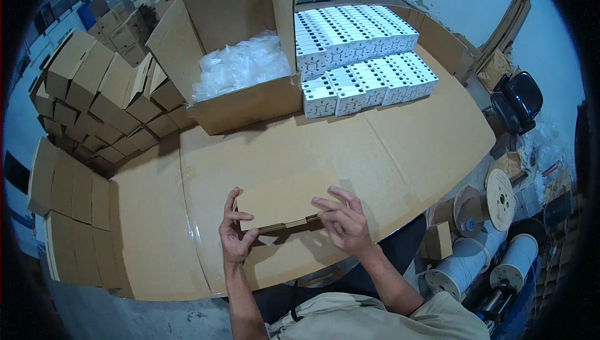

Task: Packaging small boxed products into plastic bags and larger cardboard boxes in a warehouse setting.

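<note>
– Beige cloth shirt (375, 322) nearest; and the hands?
– Left hand (236, 237) half-curled, fingers and thumb at the left end of the flat brown cardboard box (284, 197), on the cardboard-covered tabletop (431, 140); right hand (347, 225), fingers bent and spread, at its right corner; can't tell whether either grips

A plain brown cardboard box (284, 197) is facing broad side up near the table's front edge (165, 299), its tabbed long side showing.
</note>
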